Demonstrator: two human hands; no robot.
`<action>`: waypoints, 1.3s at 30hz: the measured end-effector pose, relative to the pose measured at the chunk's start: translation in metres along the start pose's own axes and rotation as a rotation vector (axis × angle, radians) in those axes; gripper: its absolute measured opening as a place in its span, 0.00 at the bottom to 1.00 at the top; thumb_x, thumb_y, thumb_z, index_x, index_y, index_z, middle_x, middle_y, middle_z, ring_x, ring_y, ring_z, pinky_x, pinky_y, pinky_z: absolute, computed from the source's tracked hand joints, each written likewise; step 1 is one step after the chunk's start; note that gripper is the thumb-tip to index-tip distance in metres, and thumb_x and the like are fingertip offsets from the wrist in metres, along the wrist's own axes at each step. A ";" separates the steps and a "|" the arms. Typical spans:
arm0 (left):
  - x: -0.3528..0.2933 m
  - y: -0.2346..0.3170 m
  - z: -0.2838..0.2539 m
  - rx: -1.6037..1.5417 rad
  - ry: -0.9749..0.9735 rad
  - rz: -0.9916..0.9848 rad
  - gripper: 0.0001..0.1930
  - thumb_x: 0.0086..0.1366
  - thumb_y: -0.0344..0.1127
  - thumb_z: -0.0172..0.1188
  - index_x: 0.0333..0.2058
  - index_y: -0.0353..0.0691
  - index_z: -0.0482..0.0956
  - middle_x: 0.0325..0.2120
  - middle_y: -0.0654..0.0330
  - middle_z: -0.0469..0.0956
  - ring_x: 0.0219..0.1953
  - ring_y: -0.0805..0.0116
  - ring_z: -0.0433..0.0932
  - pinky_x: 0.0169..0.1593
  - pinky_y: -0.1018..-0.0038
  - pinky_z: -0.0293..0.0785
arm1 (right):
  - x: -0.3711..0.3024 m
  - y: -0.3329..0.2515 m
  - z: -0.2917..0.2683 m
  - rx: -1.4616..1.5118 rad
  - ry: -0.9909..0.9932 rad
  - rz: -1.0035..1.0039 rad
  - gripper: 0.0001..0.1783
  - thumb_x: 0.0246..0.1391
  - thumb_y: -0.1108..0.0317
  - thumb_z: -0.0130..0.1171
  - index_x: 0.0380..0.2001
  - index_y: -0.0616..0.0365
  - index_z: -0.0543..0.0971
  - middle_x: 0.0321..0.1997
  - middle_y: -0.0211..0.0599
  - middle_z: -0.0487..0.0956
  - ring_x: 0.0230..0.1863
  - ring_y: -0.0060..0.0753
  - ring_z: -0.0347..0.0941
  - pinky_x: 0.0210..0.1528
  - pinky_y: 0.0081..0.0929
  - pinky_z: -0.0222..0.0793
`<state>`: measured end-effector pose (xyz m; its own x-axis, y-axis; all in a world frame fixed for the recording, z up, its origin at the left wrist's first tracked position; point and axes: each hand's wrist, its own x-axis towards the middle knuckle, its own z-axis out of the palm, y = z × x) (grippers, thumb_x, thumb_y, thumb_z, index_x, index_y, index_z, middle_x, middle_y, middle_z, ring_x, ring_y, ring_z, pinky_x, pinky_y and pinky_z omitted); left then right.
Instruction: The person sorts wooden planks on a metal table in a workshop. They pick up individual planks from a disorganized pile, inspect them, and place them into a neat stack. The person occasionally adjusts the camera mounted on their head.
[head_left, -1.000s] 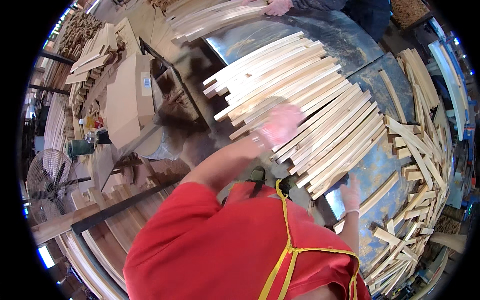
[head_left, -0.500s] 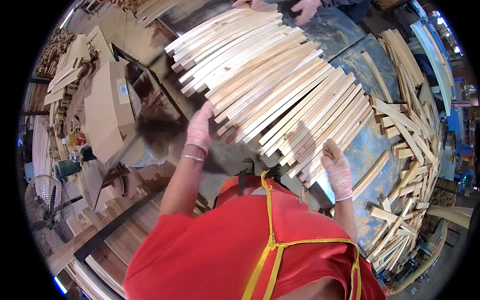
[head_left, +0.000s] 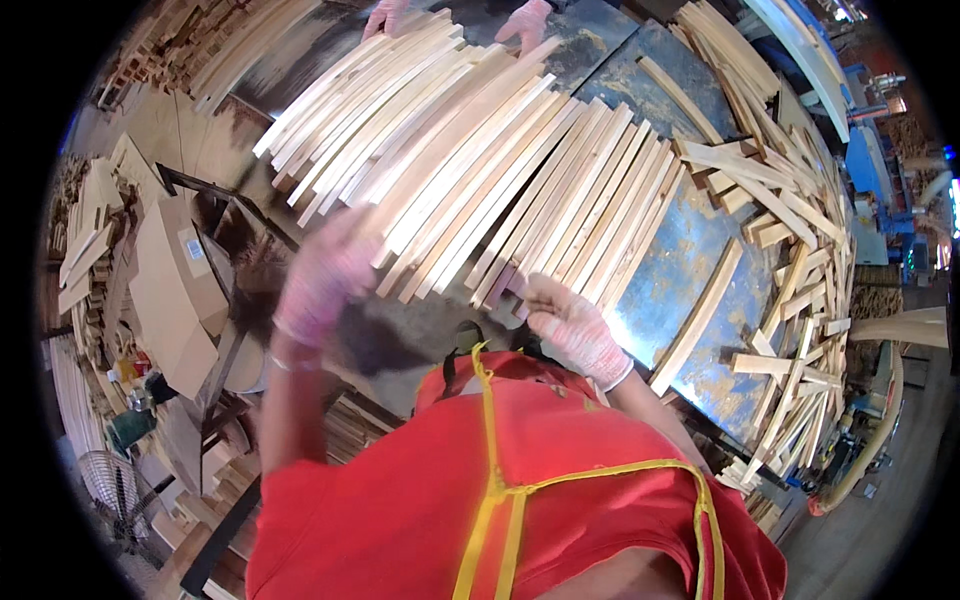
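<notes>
A row of pale wooden strips [head_left: 480, 160] lies side by side, slanting across the table, their near ends jutting past its edge. My left hand [head_left: 330, 272], in a pinkish work glove, is at the near ends left of the row's middle; motion smears its fingers. Gloved alike, my right hand [head_left: 572, 328] is at the near ends of the right-hand strips, thumb apart from the fingers, fingertips against the ends. A narrow dark gap splits the row between the two hands. At the far side, another person's gloved hands [head_left: 525, 25] are by the far ends.
Blue-grey tabletop [head_left: 640, 310] carries sawdust and a single loose strip [head_left: 700, 315]. A jumbled heap of offcuts [head_left: 790, 360] lines the right side. A cardboard box [head_left: 178, 290] stands left, with a fan [head_left: 110, 485] below it.
The view has shifted, moving the row leftward in the picture. My right hand has moved left along the near ends. The other person's hands show further into view.
</notes>
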<state>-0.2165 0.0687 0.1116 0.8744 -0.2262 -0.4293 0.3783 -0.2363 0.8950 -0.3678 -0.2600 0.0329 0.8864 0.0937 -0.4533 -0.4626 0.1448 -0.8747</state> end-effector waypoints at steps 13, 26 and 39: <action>0.034 -0.219 0.004 -0.824 0.095 -0.526 0.27 0.69 0.56 0.71 0.54 0.39 0.83 0.38 0.61 0.83 0.36 0.68 0.80 0.40 0.70 0.79 | 0.019 -0.019 -0.003 0.760 0.363 0.115 0.23 0.55 0.76 0.61 0.54 0.51 0.72 0.33 0.36 0.73 0.28 0.34 0.74 0.34 0.40 0.76; -0.052 -0.037 0.091 0.421 -0.208 0.329 0.28 0.68 0.40 0.69 0.63 0.34 0.77 0.46 0.55 0.83 0.46 0.62 0.83 0.54 0.69 0.82 | 0.034 -0.021 -0.002 0.606 0.430 -0.051 0.24 0.61 0.58 0.71 0.50 0.67 0.79 0.43 0.45 0.83 0.39 0.44 0.82 0.47 0.47 0.83; 0.022 -0.222 0.030 -0.378 0.154 -0.493 0.26 0.69 0.61 0.66 0.47 0.40 0.85 0.35 0.62 0.82 0.36 0.68 0.79 0.44 0.70 0.77 | -0.037 0.056 -0.165 0.301 0.721 -0.155 0.27 0.58 0.64 0.66 0.59 0.60 0.72 0.40 0.42 0.81 0.34 0.39 0.81 0.38 0.39 0.83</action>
<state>-0.2906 0.0877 -0.1000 0.5930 -0.0306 -0.8046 0.8040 0.0783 0.5895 -0.4244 -0.4180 -0.0278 0.6850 -0.5952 -0.4202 -0.2267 0.3740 -0.8993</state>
